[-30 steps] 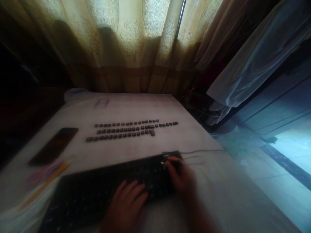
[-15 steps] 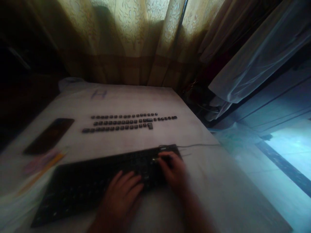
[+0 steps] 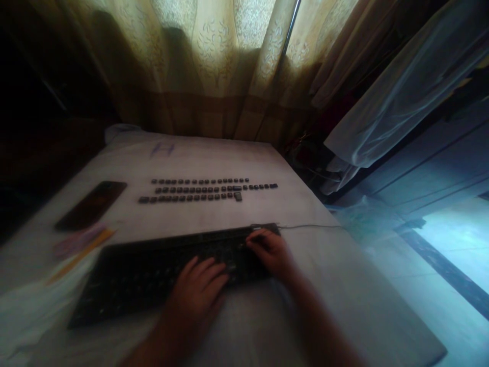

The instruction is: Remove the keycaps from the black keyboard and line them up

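A black keyboard [image 3: 141, 260] lies slantwise across the near part of the table. My left hand [image 3: 198, 285] rests on its middle-right part, palm down, fingers stretched out and slightly apart. Over the keyboard's right end, my right hand [image 3: 269, 250] has its fingertips pinched together low over the surface. A small pale glint shows by those fingertips, but blur and dark hide what they hold. Beyond the keyboard, loose black keycaps [image 3: 196, 190] lie in three rows, with a larger keycap [image 3: 238, 197] at the right of the nearest row.
A dark phone [image 3: 91, 205] lies at the left. Nearer are a pinkish item [image 3: 78, 241] and an orange-yellow strip [image 3: 82, 256] beside crumpled white cloth or plastic [image 3: 23, 311]. A cable [image 3: 311, 226] runs right over the table edge. Curtains [image 3: 214, 56] hang behind.
The view has shifted, so the table things appear a little farther right and the keyboard higher. My right hand stays pinched over the keyboard's right end; my left stays resting on it.
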The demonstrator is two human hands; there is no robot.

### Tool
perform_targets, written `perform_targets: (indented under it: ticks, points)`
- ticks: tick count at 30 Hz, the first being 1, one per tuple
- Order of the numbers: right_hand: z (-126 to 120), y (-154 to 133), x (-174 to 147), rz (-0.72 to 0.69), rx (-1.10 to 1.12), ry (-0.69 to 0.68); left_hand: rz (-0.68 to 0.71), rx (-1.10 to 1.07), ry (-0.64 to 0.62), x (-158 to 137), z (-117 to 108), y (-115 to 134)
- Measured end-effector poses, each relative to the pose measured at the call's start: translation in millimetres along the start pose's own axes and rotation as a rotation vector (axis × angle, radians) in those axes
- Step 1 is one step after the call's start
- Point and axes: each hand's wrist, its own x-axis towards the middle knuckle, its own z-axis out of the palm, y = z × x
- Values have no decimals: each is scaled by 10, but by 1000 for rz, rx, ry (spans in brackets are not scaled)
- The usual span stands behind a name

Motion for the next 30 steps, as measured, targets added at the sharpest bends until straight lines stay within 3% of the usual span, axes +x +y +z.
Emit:
perform_targets:
  ticks: [10, 16, 21, 24, 30]
  points:
    - [-67, 9, 147, -54, -21, -203, 8, 11, -16, 2, 7, -7]
    - [-131, -32, 263, -176, -83, -373, -92, -70, 90, -15, 81, 35]
    - [-125, -38, 353, -249, -139, -468, -67, -61, 8, -7, 47, 18]
    - [-94, -43, 403, -301, -197, -534, -76, -64, 23, -13, 43, 2]
    - [-87, -8, 427, -322, -226, -538, -5, 22, -42, -24, 36, -20]
